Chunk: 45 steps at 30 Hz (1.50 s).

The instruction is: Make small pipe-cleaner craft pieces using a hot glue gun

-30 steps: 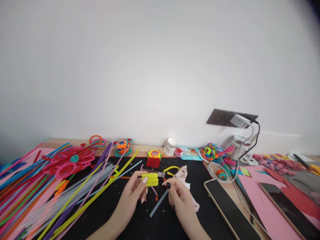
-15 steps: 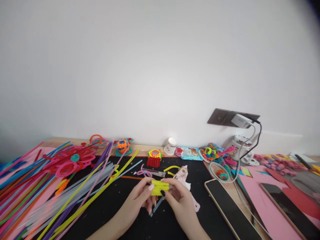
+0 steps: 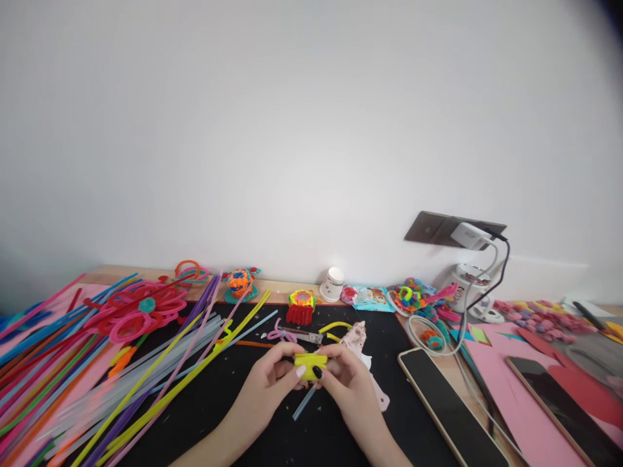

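Between both hands, above the black mat [image 3: 272, 428], I hold a bundle of folded yellow pipe cleaners [image 3: 310, 367]. My left hand [image 3: 272, 383] pinches its left side, thumb at the front. My right hand [image 3: 346, 384] grips its right side, the dark-nailed thumb pressing on the front face. Below the bundle, a pale blue strip [image 3: 304, 403] slants down to the left; whether it is held or lies on the mat I cannot tell. Just beyond the hands are yellow-handled pliers [image 3: 314, 337], a lilac pipe-cleaner bow [image 3: 282, 333] and a pink glue gun [image 3: 355, 344].
Many coloured pipe cleaners [image 3: 170, 389] spread over the left side, with a pink pipe-cleaner flower [image 3: 146, 307]. Along the back stand a red and yellow piece [image 3: 300, 307] and a paper cup [image 3: 331, 285]. A phone [image 3: 450, 408], cables and pink paper [image 3: 506, 370] lie at right.
My left thumb has moved right onto the front of the yellow bundle, near the right thumb. The left fingers below have curled in, and the bundle looks more compact.
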{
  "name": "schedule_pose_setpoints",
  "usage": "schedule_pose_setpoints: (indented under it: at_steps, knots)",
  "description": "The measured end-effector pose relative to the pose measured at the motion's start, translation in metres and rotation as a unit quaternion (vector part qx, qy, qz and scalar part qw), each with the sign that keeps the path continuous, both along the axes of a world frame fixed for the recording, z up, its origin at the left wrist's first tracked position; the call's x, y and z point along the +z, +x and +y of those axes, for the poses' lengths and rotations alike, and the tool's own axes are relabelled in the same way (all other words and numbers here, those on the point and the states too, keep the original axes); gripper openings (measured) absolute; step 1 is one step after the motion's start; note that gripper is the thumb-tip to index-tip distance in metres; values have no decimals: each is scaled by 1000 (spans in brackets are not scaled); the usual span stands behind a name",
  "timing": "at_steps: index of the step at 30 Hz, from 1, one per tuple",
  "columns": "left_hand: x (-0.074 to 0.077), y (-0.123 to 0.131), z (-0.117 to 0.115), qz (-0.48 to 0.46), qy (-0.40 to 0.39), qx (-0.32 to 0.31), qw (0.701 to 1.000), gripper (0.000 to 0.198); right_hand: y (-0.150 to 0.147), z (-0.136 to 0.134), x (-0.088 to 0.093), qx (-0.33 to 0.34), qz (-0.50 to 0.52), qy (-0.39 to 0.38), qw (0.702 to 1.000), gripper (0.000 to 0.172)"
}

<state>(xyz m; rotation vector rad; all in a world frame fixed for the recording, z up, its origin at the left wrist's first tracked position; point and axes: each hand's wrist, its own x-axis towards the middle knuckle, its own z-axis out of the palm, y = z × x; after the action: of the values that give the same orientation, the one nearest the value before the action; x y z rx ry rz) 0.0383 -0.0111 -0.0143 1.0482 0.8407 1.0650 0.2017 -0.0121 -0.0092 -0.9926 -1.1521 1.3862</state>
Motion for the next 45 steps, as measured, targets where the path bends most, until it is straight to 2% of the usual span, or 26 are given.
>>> schedule_pose_setpoints:
  at_steps: [12,19,23,30,39,45]
  knots:
    - [1,1,0,-2,-13,15,1000,25,1,0,3,-27,-25,3,999,18]
    - [1,1,3,2,-30,41,999,27,0,-2,3,13,-41,17,999,28]
    - [-1,1,2,-2,-44,40,998,29,1,-2,2,2,-40,20,999,22]
    - [2,1,-1,-10,-12,17,1000,28,1,0,-1,-30,-17,13,999,22]
    - [5,2,-2,21,6,38,999,19,-1,-1,3,-22,-27,3,999,17]
    - [7,3,-1,36,-10,45,998,20,-1,-1,0,-20,-32,1,999,16]
